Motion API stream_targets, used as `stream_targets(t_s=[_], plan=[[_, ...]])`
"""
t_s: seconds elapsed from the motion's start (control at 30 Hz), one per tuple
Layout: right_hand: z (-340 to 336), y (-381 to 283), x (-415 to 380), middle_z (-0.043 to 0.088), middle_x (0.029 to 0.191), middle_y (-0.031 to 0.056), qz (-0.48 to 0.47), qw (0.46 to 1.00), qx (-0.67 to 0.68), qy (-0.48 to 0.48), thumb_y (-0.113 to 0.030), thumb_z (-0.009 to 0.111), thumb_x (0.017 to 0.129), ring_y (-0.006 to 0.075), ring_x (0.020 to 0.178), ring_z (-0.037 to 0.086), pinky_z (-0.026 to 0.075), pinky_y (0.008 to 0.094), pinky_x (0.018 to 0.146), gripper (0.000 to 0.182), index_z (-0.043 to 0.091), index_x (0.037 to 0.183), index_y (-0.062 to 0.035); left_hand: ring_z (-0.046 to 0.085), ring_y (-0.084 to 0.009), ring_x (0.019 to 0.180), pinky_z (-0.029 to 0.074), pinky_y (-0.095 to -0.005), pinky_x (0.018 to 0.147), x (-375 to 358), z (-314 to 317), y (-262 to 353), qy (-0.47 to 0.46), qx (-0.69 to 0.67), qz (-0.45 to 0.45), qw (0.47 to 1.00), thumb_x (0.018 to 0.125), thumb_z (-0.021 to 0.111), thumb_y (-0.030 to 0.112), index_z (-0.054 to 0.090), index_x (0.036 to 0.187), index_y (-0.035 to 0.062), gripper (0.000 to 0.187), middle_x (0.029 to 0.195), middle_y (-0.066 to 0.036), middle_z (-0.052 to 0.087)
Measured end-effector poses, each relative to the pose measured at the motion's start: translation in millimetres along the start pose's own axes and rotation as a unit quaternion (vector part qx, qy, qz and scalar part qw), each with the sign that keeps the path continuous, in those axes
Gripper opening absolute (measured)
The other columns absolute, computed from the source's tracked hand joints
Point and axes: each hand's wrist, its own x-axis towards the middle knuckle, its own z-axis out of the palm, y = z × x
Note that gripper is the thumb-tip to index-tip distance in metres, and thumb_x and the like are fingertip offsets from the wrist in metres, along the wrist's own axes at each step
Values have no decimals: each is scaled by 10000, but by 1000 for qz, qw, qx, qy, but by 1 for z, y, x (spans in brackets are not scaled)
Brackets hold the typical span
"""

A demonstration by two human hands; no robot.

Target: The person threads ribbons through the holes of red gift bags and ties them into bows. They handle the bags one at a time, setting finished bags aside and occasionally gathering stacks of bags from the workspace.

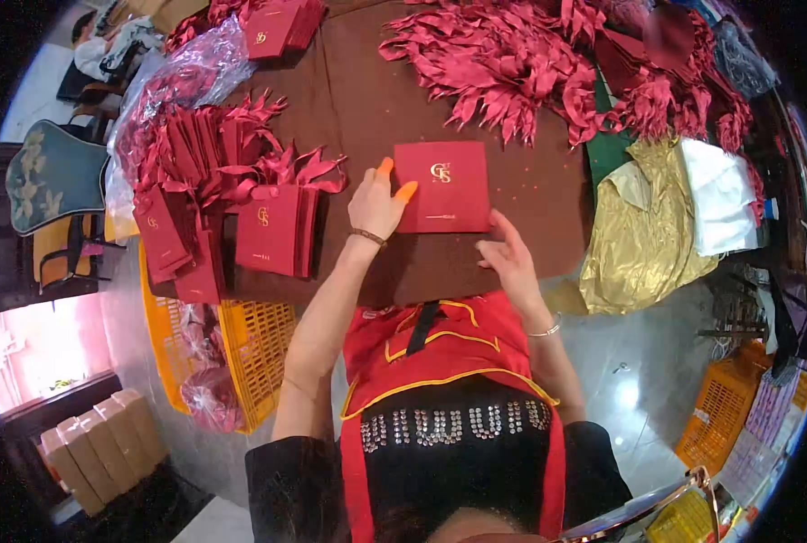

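Observation:
A flat red square packet [453, 195] with a gold logo and a small gold line of print lies at the table's front, before me. My left hand [378, 204] grips its left edge, the thumb over the face and the index finger along the side; both fingertips wear orange covers. At the lower right corner, my right hand [512, 258] has its fingers apart, with the index fingertip close to or touching the packet. To the left stand similar red packets [272, 231] in a stack, with red ribbons [318, 172] beside them.
A brown cloth [349, 81] covers the table. Red ribbon bundles [512, 63] fill the back right; gold wrapping [643, 235] and white material [720, 199] hang at the right edge. Clear plastic [141, 118] and an orange crate [250, 353] are left. A person [100, 54] sits far left.

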Motion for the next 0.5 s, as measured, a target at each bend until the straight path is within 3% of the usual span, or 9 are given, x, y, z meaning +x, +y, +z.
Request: stream_targets(t_s=[0.07,0.13,0.2,0.27,0.3,0.33,0.37,0.43,0.5], plan=[[5,-7,-6,350,1367,138,-12,999,-26,-33,-74,549,859,106,920,555,462,250,763,595,267,1382,-61,554,-314,870,451,-398,714,-2,5,0,9,-55,9,998,782,643,304,486,1200,41,519,1013,-151,536],[2,2,-10,368,1351,140,-24,997,-63,-34,-69,550,859,111,931,554,459,258,777,609,247,1387,-56,539,-332,916,453,-407,746,-9,5,3,18,-111,12,994,768,660,259,478,1201,42,518,1087,-162,509],[3,7,-19,363,1353,141,-35,998,-32,-40,-63,564,850,110,927,554,461,264,778,625,246,1387,-58,523,-333,896,451,-414,749,-19,-1,6,185,-20,151,971,735,693,185,479,1195,49,525,1109,-152,491],[2,4,-28,382,1328,141,-33,997,-63,-33,-70,577,846,107,938,546,459,272,794,627,253,1382,-57,544,-294,865,460,-379,748,-30,-9,12,204,-35,176,962,747,683,116,486,1164,36,468,1079,-137,516],[2,-2,-33,387,1315,141,2,993,-111,-26,-77,594,835,126,958,540,453,271,808,632,267,1375,-59,542,-239,901,441,-338,806,-36,-9,12,117,-214,100,965,766,664,74,471,1170,25,451,1073,-113,521],[0,-6,-34,391,1303,141,36,986,-159,-18,-84,611,823,144,979,534,447,269,822,637,280,1368,-61,539,-184,936,422,-298,864,-42,-10,13,23,-385,20,922,784,644,33,457,1176,14,435,1067,-89,525],[-1,-8,-33,391,1303,141,34,986,-160,-14,-84,611,823,144,979,534,447,269,822,637,280,1368,-61,519,-127,917,427,-274,831,-48,-9,20,15,-512,4,859,804,606,-15,445,1121,11,356,1030,-56,532],[-4,-12,-28,390,1287,145,-196,901,-369,117,-102,654,780,222,1029,510,432,315,864,621,355,1322,-57,518,-120,884,429,-263,800,-60,-7,16,-18,-508,-9,861,798,608,-23,443,1090,21,339,1002,-49,530],[-7,-26,-23,383,1288,144,-254,854,-435,132,-110,668,760,253,1042,493,423,346,876,605,391,1296,-66,496,-99,824,417,-236,735,-72,3,8,-62,-522,-38,850,780,615,-45,441,1010,47,303,944,-28,517]])
